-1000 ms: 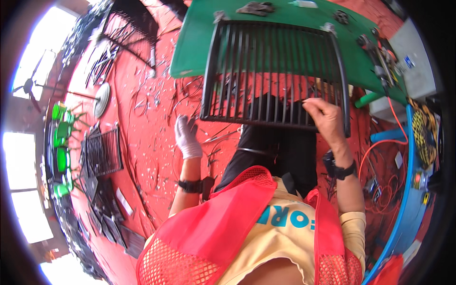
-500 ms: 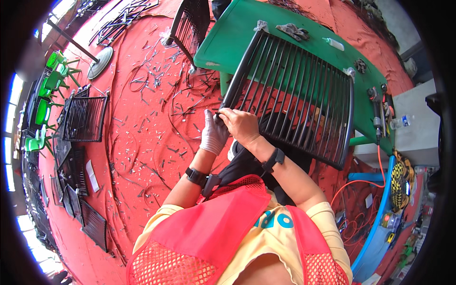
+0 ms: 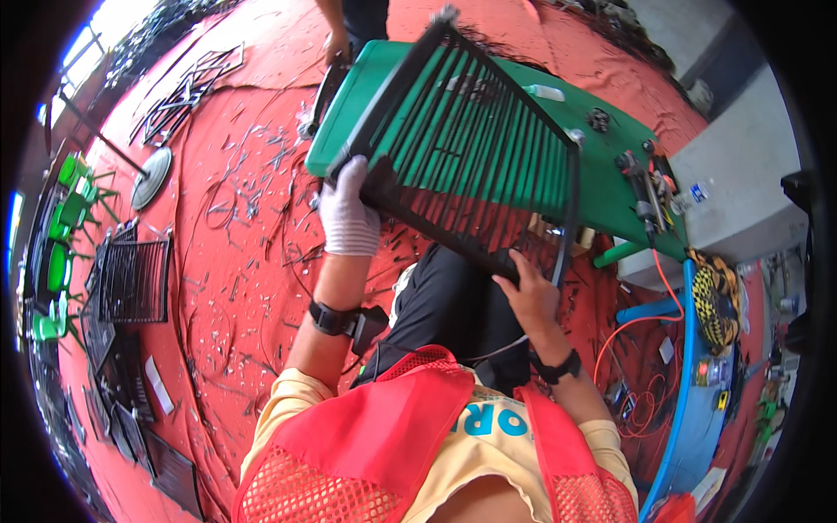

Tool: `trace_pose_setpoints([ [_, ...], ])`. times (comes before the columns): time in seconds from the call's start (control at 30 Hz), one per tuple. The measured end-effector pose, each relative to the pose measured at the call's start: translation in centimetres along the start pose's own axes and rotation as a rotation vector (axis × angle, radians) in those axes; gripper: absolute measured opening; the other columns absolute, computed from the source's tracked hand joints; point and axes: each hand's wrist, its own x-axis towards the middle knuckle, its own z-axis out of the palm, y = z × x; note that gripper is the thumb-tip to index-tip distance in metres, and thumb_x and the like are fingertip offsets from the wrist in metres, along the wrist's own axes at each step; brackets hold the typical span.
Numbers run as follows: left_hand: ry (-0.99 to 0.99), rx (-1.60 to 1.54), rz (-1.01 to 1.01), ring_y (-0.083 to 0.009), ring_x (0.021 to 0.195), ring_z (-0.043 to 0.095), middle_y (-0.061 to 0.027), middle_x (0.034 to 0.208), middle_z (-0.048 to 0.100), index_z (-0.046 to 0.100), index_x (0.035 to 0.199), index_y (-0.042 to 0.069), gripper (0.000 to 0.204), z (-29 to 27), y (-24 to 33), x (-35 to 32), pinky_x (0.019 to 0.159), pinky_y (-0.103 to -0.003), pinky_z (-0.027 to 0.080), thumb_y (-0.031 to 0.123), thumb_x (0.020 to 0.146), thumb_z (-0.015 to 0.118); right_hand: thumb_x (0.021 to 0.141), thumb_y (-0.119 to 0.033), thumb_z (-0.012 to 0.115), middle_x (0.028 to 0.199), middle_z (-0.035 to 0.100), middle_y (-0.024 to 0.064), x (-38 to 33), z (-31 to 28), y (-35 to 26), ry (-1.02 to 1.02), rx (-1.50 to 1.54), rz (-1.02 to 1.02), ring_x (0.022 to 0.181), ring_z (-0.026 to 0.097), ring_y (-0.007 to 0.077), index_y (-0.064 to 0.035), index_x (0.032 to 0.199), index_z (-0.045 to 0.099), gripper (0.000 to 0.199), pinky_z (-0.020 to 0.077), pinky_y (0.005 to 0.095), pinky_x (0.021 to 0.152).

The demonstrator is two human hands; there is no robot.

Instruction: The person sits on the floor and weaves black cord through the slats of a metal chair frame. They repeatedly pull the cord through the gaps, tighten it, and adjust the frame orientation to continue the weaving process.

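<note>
The fingers of the right hand (image 3: pixel 529 292) are hidden behind the lower edge of the black grille (image 3: pixel 475 161); part of the green table (image 3: pixel 602 179) is screened by its bars; the person at the table's far side (image 3: pixel 353 22) is cut off by the upper edge; the small items at the table's right end (image 3: pixel 649 179) cannot be identified.

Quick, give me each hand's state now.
Left hand: gloved, closed on the black metal grille.
Right hand: bare, gripping the grille's lower edge.
</note>
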Motion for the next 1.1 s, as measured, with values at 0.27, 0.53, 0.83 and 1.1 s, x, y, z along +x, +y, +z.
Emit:
trace_pose_setpoints([
  [0.27,-0.343,0.489,0.661,-0.0139,0.086,0.063,-0.0087,0.097,0.067,0.061,0.112,-0.005,0.030,18.6,7.6,-2.8,0.080,-0.025,0.050,0.005,0.084,0.064,0.079,-0.026,0.072,0.075,0.065,0.0107,7.4,1.4,-7.1,0.125,0.398,0.050,0.067,0.065,0.0306,-0.0077,0.093,0.054,0.029,0.0507,0.0394,0.054],
  [0.53,-0.805,1.075,0.955,-0.0269,0.089,0.064,-0.0103,0.112,0.061,0.056,0.113,0.007,0.049,21.1,1.7,-12.6,0.078,-0.034,0.052,0.009,0.066,0.069,0.084,-0.012,0.070,0.090,0.064,0.0079,8.2,4.4,-11.5,0.474,0.191,-0.030,0.085,0.062,0.0218,-0.0016,0.099,0.059,0.021,0.0492,0.0327,0.075],
  [0.83,-1.037,1.182,1.036,-0.0337,0.100,0.060,-0.0152,0.125,0.056,0.055,0.119,0.005,0.045,17.0,-8.6,-19.1,0.088,-0.046,0.049,0.019,0.076,0.060,0.086,-0.011,0.068,0.082,0.058,0.0010,4.4,7.8,-8.7,0.109,1.169,0.093,0.075,0.055,0.0102,-0.0005,0.108,0.057,0.027,0.0460,0.0255,0.069],
  [1.1,-0.891,1.113,1.014,-0.0320,0.098,0.061,-0.0142,0.119,0.057,0.055,0.114,0.004,0.042,18.9,-9.1,-18.7,0.086,-0.044,0.049,0.018,0.075,0.060,0.087,-0.009,0.063,0.054,0.044,0.0040,-1.5,4.0,-10.2,-0.077,0.879,0.088,0.048,0.046,0.0118,-0.0066,0.121,0.049,0.037,0.0401,0.0261,0.051],
])
